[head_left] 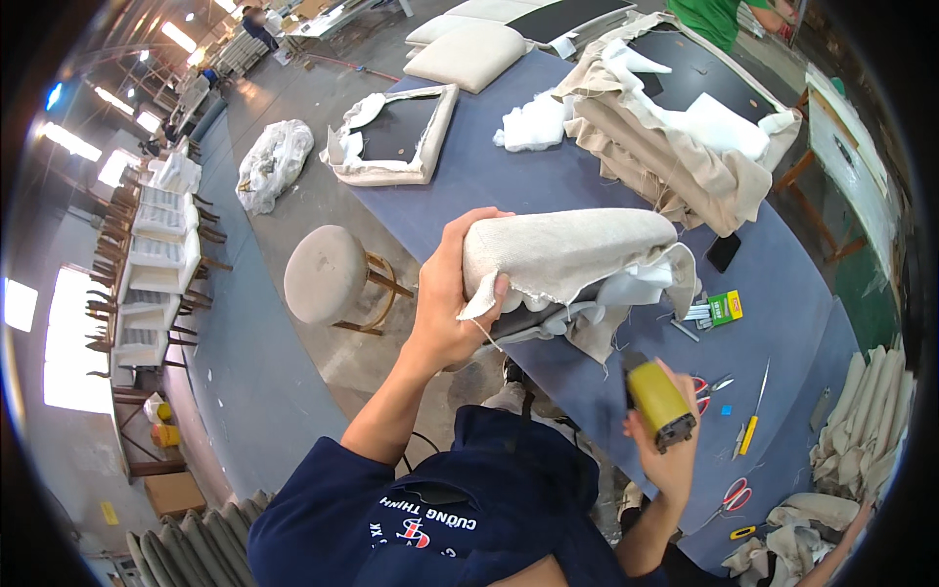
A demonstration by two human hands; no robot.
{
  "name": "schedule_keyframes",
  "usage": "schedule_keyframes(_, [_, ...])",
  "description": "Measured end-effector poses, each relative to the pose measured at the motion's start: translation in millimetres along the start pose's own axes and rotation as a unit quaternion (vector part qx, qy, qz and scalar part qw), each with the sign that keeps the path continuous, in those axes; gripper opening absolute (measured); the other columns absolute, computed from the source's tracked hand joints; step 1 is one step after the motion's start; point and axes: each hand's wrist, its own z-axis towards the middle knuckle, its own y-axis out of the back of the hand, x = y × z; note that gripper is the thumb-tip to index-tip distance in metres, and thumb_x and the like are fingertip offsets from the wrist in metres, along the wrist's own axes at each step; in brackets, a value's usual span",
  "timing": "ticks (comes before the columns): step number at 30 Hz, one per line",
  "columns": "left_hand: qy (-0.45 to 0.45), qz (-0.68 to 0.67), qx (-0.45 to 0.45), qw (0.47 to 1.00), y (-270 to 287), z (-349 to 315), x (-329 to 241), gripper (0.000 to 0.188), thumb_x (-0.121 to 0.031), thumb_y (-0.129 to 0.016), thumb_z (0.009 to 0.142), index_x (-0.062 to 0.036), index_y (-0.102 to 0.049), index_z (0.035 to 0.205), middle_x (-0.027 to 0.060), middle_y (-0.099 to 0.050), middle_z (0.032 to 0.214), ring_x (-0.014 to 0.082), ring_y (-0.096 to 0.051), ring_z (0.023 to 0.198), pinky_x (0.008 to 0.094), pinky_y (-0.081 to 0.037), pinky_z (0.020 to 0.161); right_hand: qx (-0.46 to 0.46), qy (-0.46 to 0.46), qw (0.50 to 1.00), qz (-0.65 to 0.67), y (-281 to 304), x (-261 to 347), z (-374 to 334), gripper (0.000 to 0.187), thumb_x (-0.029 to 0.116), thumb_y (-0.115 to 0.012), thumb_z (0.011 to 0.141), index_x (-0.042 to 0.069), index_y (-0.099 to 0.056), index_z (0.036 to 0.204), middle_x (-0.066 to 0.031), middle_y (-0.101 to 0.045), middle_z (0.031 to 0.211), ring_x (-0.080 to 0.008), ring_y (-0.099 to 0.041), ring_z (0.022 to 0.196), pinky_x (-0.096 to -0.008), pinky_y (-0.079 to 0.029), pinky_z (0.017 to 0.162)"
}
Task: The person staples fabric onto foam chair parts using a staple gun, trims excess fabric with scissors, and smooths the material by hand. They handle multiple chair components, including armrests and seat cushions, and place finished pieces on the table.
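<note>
My left hand grips the left end of a beige fabric-covered seat cushion, thumb pressed on a loose fabric flap. The cushion is tipped up on edge at the table's near side. Its ragged fabric edge hangs open, with white padding showing at the right end. In my right hand is a yellow-green staple gun, held just below the cushion and apart from it. The trigger finger is partly hidden behind the tool's body.
On the blue-covered table lie a black phone, a green-yellow box of staples, red-handled scissors and a yellow-handled screwdriver. Fabric-covered panels stand farther back. A round stool is at left; a person in green stands beyond.
</note>
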Motion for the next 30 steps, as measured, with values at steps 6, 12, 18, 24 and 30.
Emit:
schedule_keyframes(6, [0.003,-0.001,-0.003,1.0,4.3,-3.8,-2.8,0.069,-0.008,-0.067,0.093,-0.0023,-0.039,0.156,0.0231,-0.066,0.138,0.034,-0.069,0.12,0.0421,-0.051,0.105,0.056,-0.052,0.931,0.357,-87.7,72.4,24.3,0.076,0.002,-0.063,0.093,-0.001,-0.032,0.163,-0.0105,-0.062,0.104,-0.0125,-0.061,0.063,-0.0278,-0.054,0.063])
schedule_keyframes(12, [0.011,0.01,-0.002,1.0,15.1,-15.3,6.7,0.064,-0.008,-0.068,0.094,-0.001,-0.043,0.153,0.0198,-0.066,0.139,0.0322,-0.068,0.119,0.0404,-0.051,0.105,0.106,-0.071,0.902,0.413,-116.9,96.6,32.6,0.079,-0.002,-0.058,0.094,0.001,-0.024,0.165,-0.0157,-0.067,0.119,-0.0092,-0.057,0.055,-0.0238,-0.049,0.053])
schedule_keyframes(18, [-0.01,0.021,0.001,1.0,14.3,-15.2,8.6,0.062,-0.012,-0.071,0.092,0.0008,-0.047,0.148,0.0188,-0.065,0.138,0.0333,-0.067,0.12,0.0404,-0.051,0.104,0.101,-0.067,0.906,0.406,-127.2,91.9,22.1,0.078,-0.002,-0.061,0.094,-0.002,-0.024,0.163,-0.0179,-0.067,0.125,-0.0097,-0.059,0.056,-0.0233,-0.049,0.052])
schedule_keyframes(24, [-0.022,0.038,0.016,0.999,12.2,-16.5,5.2,0.066,-0.014,-0.073,0.09,0.0007,-0.047,0.149,0.0208,-0.063,0.14,0.0362,-0.066,0.123,0.0415,-0.05,0.106,0.106,-0.069,0.916,0.381,-117.8,97.0,16.8,0.077,-0.001,-0.063,0.094,-0.003,-0.025,0.162,-0.0176,-0.068,0.123,-0.0102,-0.061,0.056,-0.0232,-0.05,0.053])
schedule_keyframes(30, [-0.002,0.012,0.062,0.998,8.7,-13.4,-8.1,0.061,-0.003,-0.061,0.092,0.0042,-0.043,0.15,0.0223,-0.063,0.144,0.0328,-0.064,0.131,0.041,-0.048,0.111,0.089,-0.066,0.922,0.371,-108.2,101.3,10.1,0.076,-0.002,-0.062,0.094,-0.003,-0.026,0.162,-0.0171,-0.069,0.121,-0.0102,-0.06,0.057,-0.0239,-0.051,0.054])
